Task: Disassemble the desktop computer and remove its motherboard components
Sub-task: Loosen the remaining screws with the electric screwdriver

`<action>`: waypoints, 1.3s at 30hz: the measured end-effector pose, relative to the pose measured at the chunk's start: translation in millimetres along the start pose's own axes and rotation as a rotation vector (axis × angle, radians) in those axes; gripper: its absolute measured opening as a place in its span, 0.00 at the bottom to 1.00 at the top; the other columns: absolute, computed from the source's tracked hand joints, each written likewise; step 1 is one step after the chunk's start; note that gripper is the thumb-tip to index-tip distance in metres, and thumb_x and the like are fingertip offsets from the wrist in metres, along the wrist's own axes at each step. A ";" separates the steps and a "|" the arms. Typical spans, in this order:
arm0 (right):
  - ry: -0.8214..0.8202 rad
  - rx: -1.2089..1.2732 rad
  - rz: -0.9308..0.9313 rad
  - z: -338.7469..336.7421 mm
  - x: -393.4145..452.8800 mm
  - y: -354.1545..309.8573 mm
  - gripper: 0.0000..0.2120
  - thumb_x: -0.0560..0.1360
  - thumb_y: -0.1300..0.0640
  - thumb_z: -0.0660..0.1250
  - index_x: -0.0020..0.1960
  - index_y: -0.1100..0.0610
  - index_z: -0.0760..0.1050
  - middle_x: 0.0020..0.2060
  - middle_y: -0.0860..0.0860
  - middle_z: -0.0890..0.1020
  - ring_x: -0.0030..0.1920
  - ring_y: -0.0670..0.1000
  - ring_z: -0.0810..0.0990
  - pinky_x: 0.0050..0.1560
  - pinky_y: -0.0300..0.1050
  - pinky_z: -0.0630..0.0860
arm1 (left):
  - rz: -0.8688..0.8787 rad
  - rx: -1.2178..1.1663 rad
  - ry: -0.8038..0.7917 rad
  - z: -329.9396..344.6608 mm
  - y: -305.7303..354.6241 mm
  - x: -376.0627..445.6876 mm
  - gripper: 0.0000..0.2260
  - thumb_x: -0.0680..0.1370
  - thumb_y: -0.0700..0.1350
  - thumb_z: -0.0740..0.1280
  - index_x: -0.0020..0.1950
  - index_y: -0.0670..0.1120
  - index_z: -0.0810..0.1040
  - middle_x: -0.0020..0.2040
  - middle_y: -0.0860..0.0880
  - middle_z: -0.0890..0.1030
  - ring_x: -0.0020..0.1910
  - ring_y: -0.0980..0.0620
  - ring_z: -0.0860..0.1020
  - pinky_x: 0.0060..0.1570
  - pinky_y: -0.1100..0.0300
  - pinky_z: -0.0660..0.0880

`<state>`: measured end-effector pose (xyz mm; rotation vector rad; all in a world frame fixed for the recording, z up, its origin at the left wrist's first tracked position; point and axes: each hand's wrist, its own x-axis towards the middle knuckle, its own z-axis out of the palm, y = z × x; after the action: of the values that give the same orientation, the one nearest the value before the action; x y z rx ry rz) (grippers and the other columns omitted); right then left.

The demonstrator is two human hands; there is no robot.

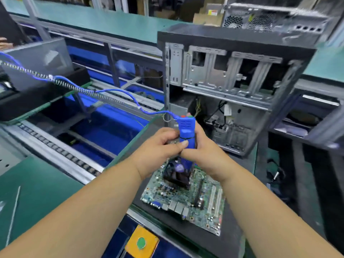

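A green motherboard [202, 203] lies flat on a black mat in front of me, with a black cooler fan [176, 175] mounted on it. A blue electric screwdriver [186, 131] stands upright over the fan, its lower end hidden behind my hands. My right hand [201, 149] grips the screwdriver's body. My left hand [160, 146] holds it from the left, thumb pressed against the blue casing. The opened computer case [229, 86] stands upright just behind the board, its metal drive bays and loose cables showing.
A blue cable with a coiled spring cord [78, 88] runs from the screwdriver up to the left. A roller conveyor [61, 151] and blue bins [104, 127] lie left. A yellow box with a green button [142, 243] sits at the near edge. Another case [270, 17] stands behind.
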<state>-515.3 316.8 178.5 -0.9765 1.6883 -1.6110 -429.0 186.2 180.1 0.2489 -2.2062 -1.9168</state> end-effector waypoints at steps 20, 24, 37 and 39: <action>0.500 0.419 -0.043 -42.0 1.5 28.9 0.18 0.73 0.45 0.57 0.38 0.55 0.79 0.32 0.54 0.75 0.31 0.53 0.70 0.38 0.47 0.68 | 0.136 0.887 -0.315 9.0 -78.7 56.5 0.26 0.76 0.62 0.63 0.68 0.49 0.72 0.63 0.48 0.74 0.66 0.48 0.69 0.67 0.52 0.64; 0.575 0.483 -0.038 -32.0 7.2 41.5 0.21 0.73 0.42 0.56 0.38 0.60 0.73 0.31 0.54 0.75 0.30 0.53 0.68 0.35 0.47 0.66 | 0.236 1.214 -0.554 15.8 -96.4 54.1 0.50 0.60 0.80 0.52 0.73 0.49 0.64 0.67 0.48 0.69 0.67 0.47 0.65 0.69 0.50 0.61; 0.558 0.483 0.030 -13.5 13.3 60.5 0.28 0.73 0.36 0.52 0.33 0.59 0.72 0.27 0.57 0.72 0.30 0.54 0.67 0.33 0.46 0.65 | 0.385 1.324 -0.465 17.3 -116.9 54.5 0.46 0.58 0.79 0.56 0.66 0.50 0.64 0.59 0.52 0.71 0.57 0.48 0.69 0.58 0.50 0.67; 0.564 0.487 0.020 -13.0 11.9 61.3 0.27 0.74 0.37 0.53 0.35 0.60 0.72 0.28 0.56 0.73 0.30 0.54 0.68 0.33 0.46 0.67 | 0.381 1.300 -0.475 16.4 -117.4 54.9 0.46 0.59 0.79 0.56 0.67 0.50 0.64 0.58 0.53 0.71 0.56 0.48 0.68 0.59 0.50 0.67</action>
<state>-538.9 313.6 119.3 -0.2722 1.4959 -2.2814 -487.3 171.0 64.2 -0.4659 -3.1466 -0.1409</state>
